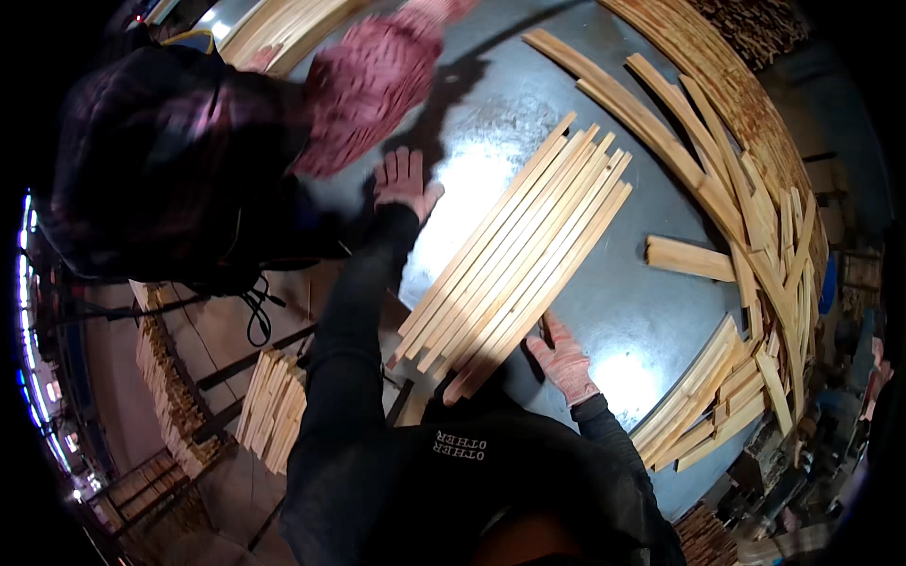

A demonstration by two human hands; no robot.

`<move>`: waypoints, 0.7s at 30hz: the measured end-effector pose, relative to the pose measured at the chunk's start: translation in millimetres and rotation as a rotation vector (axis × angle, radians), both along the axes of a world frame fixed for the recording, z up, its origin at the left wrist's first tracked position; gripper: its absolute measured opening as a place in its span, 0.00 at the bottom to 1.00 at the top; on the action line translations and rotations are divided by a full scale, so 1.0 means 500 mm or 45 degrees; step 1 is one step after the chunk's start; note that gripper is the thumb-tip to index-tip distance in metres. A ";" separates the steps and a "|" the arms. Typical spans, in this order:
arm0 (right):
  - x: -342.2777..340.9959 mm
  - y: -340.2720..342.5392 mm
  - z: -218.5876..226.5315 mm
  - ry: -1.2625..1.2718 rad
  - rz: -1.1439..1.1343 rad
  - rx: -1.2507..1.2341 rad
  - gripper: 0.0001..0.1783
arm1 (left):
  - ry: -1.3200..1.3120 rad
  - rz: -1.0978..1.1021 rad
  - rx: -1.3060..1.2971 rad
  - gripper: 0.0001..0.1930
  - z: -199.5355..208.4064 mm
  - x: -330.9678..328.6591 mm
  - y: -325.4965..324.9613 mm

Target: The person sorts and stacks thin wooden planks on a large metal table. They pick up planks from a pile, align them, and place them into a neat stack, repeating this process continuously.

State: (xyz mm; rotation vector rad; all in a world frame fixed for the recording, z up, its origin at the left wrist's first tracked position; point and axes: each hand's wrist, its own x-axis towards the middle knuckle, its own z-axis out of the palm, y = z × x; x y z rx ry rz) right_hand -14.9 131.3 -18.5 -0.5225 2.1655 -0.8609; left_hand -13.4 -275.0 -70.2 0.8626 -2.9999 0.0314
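So, a flat row of pale wooden strips (519,255) was laid slantwise on the grey tabletop (613,283), right between the two hands. The left hand (404,181) was held open, gloved fingers spread and palm down, left of the strips' far half with nothing gripped. The right hand (563,360), also gloved, was placed just beside the near half, fingers parted from the thumb and apparently empty; whether the wood was touched by it can't be told.

Handling-wise, the strips would be judged light one by one, heavier as a batch, stiff, and pretty hard to break. Some sliding could be expected on that shiny surface, and splinters too, so the gloves were well chosen. They'd be best gripped by both long outer sides, squeezed together, since the ends were left uneven.

Elbow room: bare surface was left beyond the right hand, but it was bounded farther right by a short board (689,258) and a messy heap of strips (722,193). Past the left hand, space was taken up by a co-worker's sleeve (368,94). The near ends were set close to the body-side edge.
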 end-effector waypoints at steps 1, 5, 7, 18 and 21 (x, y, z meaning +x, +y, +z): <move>-0.003 -0.010 0.006 -0.045 -0.005 -0.032 0.37 | 0.022 -0.031 0.044 0.41 -0.010 0.013 0.007; -0.013 -0.058 0.082 -0.297 -0.109 -0.169 0.38 | 0.197 0.059 0.905 0.39 0.056 0.050 0.074; -0.015 -0.085 0.076 -0.235 -0.024 -0.015 0.38 | 0.201 0.013 1.091 0.37 -0.006 0.103 0.111; -0.211 0.137 0.062 0.821 -0.297 0.399 0.40 | -0.954 0.265 3.857 0.32 -0.022 -0.120 0.239; -0.228 0.321 0.067 0.712 -0.939 0.787 0.47 | -0.424 0.341 2.920 0.24 0.075 0.130 0.329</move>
